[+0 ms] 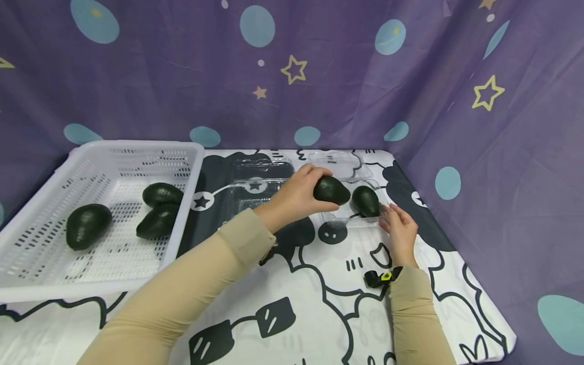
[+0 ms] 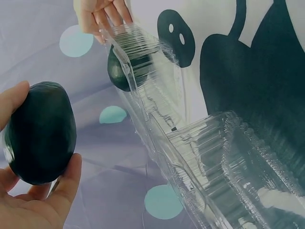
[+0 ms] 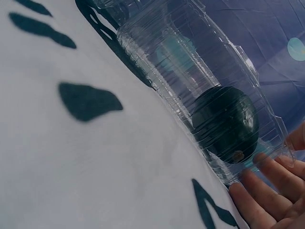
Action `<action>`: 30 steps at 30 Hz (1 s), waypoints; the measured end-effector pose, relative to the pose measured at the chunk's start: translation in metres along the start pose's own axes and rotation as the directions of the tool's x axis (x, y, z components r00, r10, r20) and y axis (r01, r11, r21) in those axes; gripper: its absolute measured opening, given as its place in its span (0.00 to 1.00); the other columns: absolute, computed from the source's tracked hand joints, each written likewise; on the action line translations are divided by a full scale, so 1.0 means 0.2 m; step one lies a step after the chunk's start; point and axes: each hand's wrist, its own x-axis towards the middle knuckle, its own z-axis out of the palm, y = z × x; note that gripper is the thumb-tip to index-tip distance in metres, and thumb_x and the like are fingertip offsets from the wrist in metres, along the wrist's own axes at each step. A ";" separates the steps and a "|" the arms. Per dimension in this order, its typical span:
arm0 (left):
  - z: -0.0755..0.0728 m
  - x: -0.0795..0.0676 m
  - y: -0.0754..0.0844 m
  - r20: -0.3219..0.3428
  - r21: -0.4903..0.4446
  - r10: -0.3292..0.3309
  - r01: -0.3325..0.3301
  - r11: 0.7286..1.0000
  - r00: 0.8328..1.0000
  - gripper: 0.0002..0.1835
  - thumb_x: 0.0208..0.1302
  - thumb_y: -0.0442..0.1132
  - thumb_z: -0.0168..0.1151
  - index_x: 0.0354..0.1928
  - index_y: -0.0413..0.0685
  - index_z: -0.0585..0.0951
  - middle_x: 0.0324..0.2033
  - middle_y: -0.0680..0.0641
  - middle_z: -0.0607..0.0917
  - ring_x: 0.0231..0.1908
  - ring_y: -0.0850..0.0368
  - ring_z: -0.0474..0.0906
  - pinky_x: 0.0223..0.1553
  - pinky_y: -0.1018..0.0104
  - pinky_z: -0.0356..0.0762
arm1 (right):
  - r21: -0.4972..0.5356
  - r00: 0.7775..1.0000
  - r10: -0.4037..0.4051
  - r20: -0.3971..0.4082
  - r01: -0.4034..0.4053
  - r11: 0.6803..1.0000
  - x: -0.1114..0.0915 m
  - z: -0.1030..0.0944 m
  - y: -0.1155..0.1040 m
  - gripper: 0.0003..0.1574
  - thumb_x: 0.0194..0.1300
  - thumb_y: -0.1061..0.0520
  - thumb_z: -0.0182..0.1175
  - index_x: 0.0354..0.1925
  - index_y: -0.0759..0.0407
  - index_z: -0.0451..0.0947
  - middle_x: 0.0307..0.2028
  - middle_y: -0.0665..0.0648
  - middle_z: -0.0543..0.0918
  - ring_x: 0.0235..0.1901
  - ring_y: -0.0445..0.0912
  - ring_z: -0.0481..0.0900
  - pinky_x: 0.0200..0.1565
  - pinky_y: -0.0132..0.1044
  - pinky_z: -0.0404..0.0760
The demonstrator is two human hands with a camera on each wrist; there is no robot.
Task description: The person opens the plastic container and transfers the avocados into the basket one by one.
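Observation:
My left hand point(image 1: 301, 192) grips a dark green avocado point(image 1: 331, 190) by its rounded sides, raised over the left part of a clear plastic clamshell container point(image 1: 339, 222). In the left wrist view, thumb and fingers wrap the held avocado point(image 2: 42, 133) from opposite sides. A second avocado point(image 1: 365, 201) lies inside the container at its right end. At that end my right hand point(image 1: 400, 230) pinches the container's edge. The right wrist view shows the thumb at the rim and the other fingers against the outside of the wall, close to the avocado point(image 3: 226, 124) inside.
Left on the table stands a white perforated basket point(image 1: 197, 175) with three avocados point(image 1: 88, 226) in it. Another clear plastic clamshell point(image 1: 262, 170) lies open left of the first, partly behind my left arm. A purple curtain point(image 1: 182, 66) hangs behind the patterned tablecloth point(image 1: 319, 319).

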 end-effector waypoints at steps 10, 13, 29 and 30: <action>-0.02 -0.04 0.00 0.009 -0.015 0.002 -0.002 1.000 1.000 0.39 0.55 0.56 0.74 0.67 0.55 0.72 0.57 0.46 0.73 0.54 0.49 0.74 0.55 0.52 0.78 | -0.003 1.000 0.010 0.008 -0.010 1.000 0.01 0.00 0.01 0.28 0.74 0.54 0.50 0.67 0.63 0.70 0.63 0.66 0.76 0.48 0.38 0.83 0.50 0.30 0.83; -0.04 -0.05 0.01 0.005 -0.012 0.012 -0.012 1.000 1.000 0.39 0.54 0.56 0.74 0.67 0.54 0.72 0.57 0.46 0.73 0.53 0.49 0.74 0.55 0.52 0.77 | -0.004 1.000 0.013 0.008 -0.013 1.000 0.01 0.00 0.01 0.28 0.74 0.54 0.50 0.67 0.63 0.70 0.63 0.66 0.76 0.49 0.39 0.82 0.50 0.30 0.83; -0.14 -0.13 0.05 0.000 -0.018 0.027 -0.027 0.999 1.000 0.38 0.54 0.55 0.75 0.66 0.56 0.73 0.62 0.47 0.72 0.57 0.48 0.72 0.57 0.51 0.76 | 0.007 1.000 -0.005 -0.008 0.005 1.000 -0.01 0.01 0.00 0.27 0.73 0.54 0.50 0.65 0.65 0.71 0.62 0.68 0.77 0.49 0.42 0.83 0.47 0.29 0.84; -0.14 -0.14 0.05 -0.001 -0.018 0.028 -0.028 0.999 1.000 0.38 0.54 0.55 0.75 0.66 0.56 0.73 0.62 0.47 0.72 0.58 0.48 0.72 0.57 0.51 0.76 | 0.004 1.000 -0.007 -0.009 0.007 1.000 -0.01 0.01 0.00 0.27 0.73 0.54 0.50 0.65 0.65 0.71 0.62 0.69 0.77 0.49 0.43 0.83 0.47 0.28 0.84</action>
